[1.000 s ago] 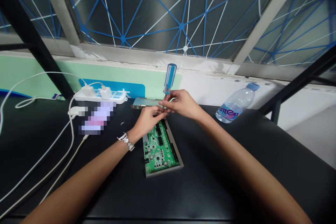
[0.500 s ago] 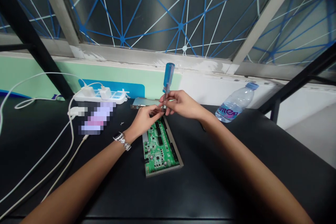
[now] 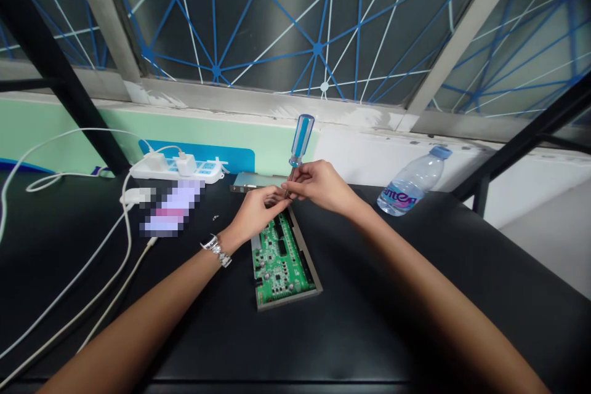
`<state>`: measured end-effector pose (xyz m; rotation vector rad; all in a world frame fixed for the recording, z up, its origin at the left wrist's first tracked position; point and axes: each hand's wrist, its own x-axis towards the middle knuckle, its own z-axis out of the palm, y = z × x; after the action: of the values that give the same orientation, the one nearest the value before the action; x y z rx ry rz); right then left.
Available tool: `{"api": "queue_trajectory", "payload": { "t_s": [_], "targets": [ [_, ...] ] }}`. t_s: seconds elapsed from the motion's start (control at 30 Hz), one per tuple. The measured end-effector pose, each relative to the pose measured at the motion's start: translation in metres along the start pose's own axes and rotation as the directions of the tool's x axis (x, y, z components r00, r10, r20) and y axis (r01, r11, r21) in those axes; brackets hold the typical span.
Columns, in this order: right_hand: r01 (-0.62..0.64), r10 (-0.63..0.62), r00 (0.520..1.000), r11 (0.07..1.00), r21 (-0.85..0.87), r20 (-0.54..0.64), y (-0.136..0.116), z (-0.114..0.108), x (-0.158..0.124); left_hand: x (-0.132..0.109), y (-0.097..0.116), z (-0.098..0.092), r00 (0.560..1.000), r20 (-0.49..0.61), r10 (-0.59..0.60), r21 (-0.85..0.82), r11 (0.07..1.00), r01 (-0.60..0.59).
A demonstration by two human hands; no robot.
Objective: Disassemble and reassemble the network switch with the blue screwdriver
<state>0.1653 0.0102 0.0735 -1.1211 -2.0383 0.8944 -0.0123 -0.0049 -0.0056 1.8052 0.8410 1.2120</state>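
A screwdriver (image 3: 302, 140) with a blue and transparent handle stands almost upright, leaning slightly right. My right hand (image 3: 323, 186) pinches its thin shaft below the handle. The fingers of my left hand (image 3: 258, 206) are closed around the lower end of the shaft; what lies between them is hidden. Below both hands is a green circuit board (image 3: 281, 265) in a shallow metal frame, flat on the black table. Its far end is covered by my hands. Just behind them rests a metal cover (image 3: 253, 180).
A white power strip (image 3: 175, 169) with plugs stands by the wall. In front of it lie a blurred-out phone (image 3: 173, 209) and white cables (image 3: 127, 240). Small metal bits (image 3: 215, 218) lie left of the board. A water bottle (image 3: 413, 181) leans at the right.
The screwdriver's handle has tipped a little to the right and turned. My right fingers have shifted slightly on the shaft. The board has not moved.
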Motion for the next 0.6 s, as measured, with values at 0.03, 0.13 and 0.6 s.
{"api": "queue_trajectory", "payload": {
  "t_s": [0.03, 0.13, 0.6],
  "targets": [
    [-0.007, 0.006, 1.000, 0.999, 0.038, 0.010, 0.000, 0.000, 0.000, -0.002, 0.001, -0.002, 1.000, -0.006, 0.000, 0.018, 1.000, 0.001],
    [-0.009, 0.008, 1.000, 0.995, 0.100, 0.010, -0.003, -0.001, -0.002, -0.005, 0.004, -0.010, 0.999, -0.042, -0.004, 0.093, 0.996, 0.008],
    [0.104, 0.142, 0.936, 0.764, 0.637, -0.322, 0.018, 0.039, -0.066, -0.032, 0.021, -0.036, 0.996, 0.065, 0.065, 0.400, 0.912, -0.086]
  ]
}}
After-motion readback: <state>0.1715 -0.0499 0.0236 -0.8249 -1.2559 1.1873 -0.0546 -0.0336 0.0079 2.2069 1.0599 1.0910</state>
